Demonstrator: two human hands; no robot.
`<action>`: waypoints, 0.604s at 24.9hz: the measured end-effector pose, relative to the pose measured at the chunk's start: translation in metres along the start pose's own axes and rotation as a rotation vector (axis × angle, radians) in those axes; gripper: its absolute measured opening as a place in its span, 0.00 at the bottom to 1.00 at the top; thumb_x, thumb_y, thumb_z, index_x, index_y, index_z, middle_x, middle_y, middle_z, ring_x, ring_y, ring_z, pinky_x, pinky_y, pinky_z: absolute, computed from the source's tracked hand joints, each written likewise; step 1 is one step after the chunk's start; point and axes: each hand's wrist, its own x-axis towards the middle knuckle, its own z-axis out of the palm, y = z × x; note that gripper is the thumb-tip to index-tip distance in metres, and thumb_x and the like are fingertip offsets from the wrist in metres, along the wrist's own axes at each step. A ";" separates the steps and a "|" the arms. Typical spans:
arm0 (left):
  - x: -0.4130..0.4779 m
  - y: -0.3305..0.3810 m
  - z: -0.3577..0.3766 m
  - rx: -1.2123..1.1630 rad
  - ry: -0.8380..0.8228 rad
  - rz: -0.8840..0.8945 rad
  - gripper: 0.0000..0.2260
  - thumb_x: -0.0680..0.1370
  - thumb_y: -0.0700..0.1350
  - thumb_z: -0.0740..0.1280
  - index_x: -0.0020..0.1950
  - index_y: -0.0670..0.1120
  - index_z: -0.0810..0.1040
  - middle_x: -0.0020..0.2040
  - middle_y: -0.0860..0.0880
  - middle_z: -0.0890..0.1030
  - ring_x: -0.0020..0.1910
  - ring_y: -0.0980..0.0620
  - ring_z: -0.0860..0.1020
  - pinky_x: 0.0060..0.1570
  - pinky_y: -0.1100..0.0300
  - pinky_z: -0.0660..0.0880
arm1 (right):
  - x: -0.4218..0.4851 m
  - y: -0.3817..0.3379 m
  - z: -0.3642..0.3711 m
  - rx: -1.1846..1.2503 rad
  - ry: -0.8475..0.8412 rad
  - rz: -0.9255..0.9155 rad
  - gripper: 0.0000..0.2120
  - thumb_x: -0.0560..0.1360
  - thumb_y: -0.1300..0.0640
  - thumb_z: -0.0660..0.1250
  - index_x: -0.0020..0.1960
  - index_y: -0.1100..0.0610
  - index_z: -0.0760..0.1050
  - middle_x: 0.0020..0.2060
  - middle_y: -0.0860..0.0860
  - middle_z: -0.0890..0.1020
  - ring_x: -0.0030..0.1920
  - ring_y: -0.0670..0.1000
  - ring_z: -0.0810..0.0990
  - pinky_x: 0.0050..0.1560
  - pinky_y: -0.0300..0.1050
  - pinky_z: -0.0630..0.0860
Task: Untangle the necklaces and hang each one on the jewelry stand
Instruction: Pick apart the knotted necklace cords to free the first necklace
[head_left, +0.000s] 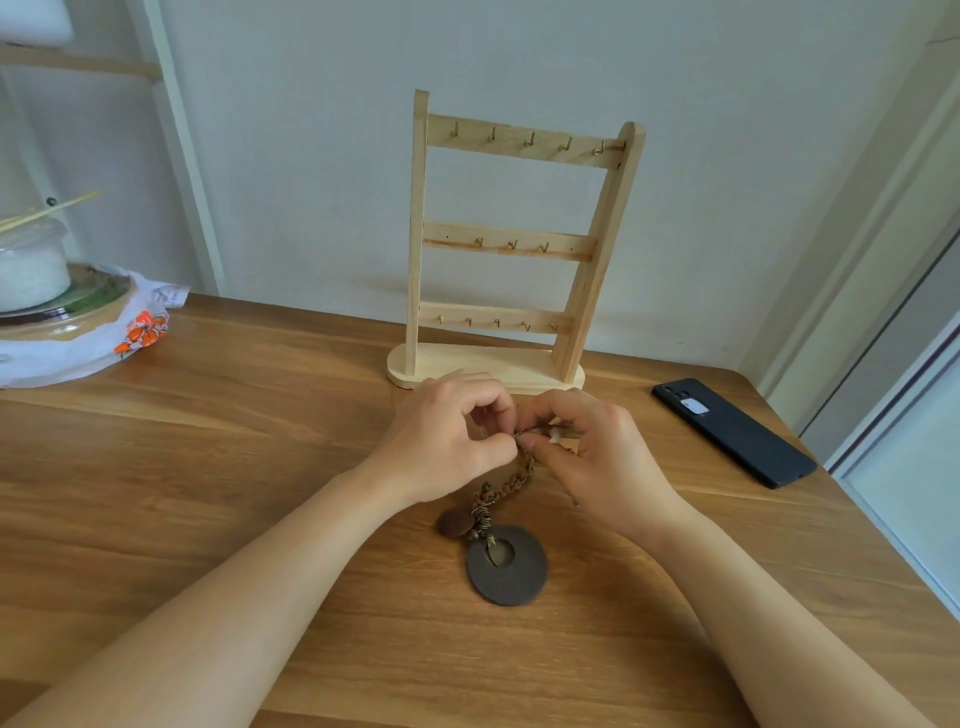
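A wooden jewelry stand with three rails of small metal hooks stands at the back of the table; no necklace hangs on it. In front of its base, my left hand and my right hand meet and pinch the upper end of a tangle of brown necklaces. The twisted cords run down from my fingertips to a dark round ring pendant and a smaller brown oval bead, both lying on the table. A pale bead shows between my right fingers.
The wooden table ends at the wall behind the stand. A black phone lies to the right. At the far left sit a plastic bag and stacked food containers with sticks on top.
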 end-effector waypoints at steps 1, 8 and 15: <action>0.000 -0.002 -0.001 -0.026 -0.011 -0.031 0.02 0.66 0.50 0.67 0.35 0.54 0.75 0.37 0.58 0.77 0.42 0.54 0.76 0.47 0.49 0.75 | 0.000 0.000 0.000 0.007 -0.009 0.006 0.09 0.75 0.64 0.72 0.48 0.50 0.82 0.43 0.43 0.83 0.49 0.46 0.80 0.49 0.32 0.73; 0.005 0.007 0.009 -0.700 -0.044 -0.367 0.04 0.68 0.43 0.64 0.34 0.49 0.73 0.31 0.51 0.71 0.33 0.53 0.70 0.31 0.60 0.68 | 0.001 -0.004 -0.001 0.297 -0.001 0.074 0.03 0.78 0.63 0.71 0.47 0.56 0.80 0.42 0.52 0.83 0.44 0.59 0.81 0.48 0.52 0.78; 0.003 0.004 -0.006 0.276 0.287 -0.127 0.05 0.73 0.46 0.74 0.40 0.54 0.79 0.41 0.59 0.80 0.44 0.59 0.78 0.34 0.60 0.72 | 0.003 0.005 -0.005 0.181 0.057 0.083 0.05 0.77 0.63 0.71 0.48 0.54 0.82 0.41 0.45 0.84 0.46 0.46 0.82 0.52 0.42 0.78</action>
